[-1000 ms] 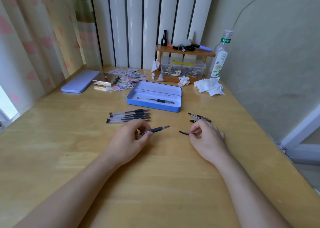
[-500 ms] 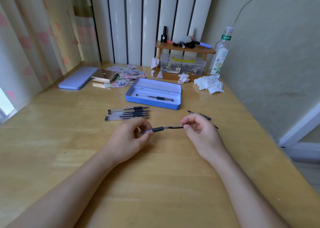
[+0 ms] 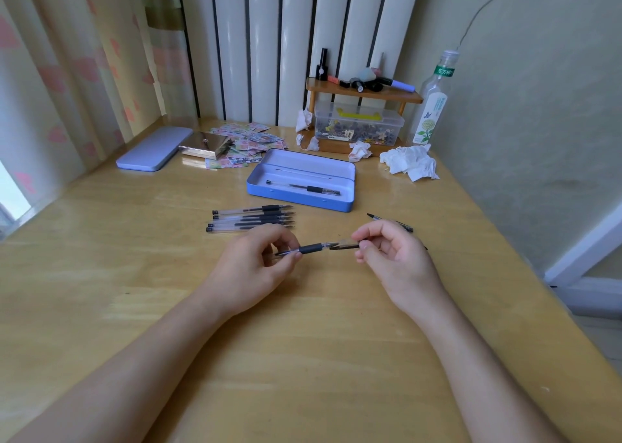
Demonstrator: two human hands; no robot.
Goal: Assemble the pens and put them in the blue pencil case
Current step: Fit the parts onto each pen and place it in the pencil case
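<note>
above the table (image 3: 303, 358), left grip (image 3: 255, 261) pinches the pen barrel (image 3: 311, 249); right grip (image 3: 390, 251) pinches its cap (image 3: 345, 244).

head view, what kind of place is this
Probably a home desk in a bedroom: patterned pink-and-cream curtain, small wooden shelf holding nail-polish bottles, and crumpled white tissues on the wooden tabletop.

Two hands, the left hand (image 3: 255, 267) and the right hand (image 3: 393, 257), were in view, sharing one pen (image 3: 313, 248) and one cap (image 3: 345, 244). Left of centre lay a row of five uncapped pens (image 3: 250, 219). One finished pen (image 3: 303, 188) lay in the single open blue pencil case (image 3: 299, 200). At least one loose cap (image 3: 390, 222) lay to the right.
</note>
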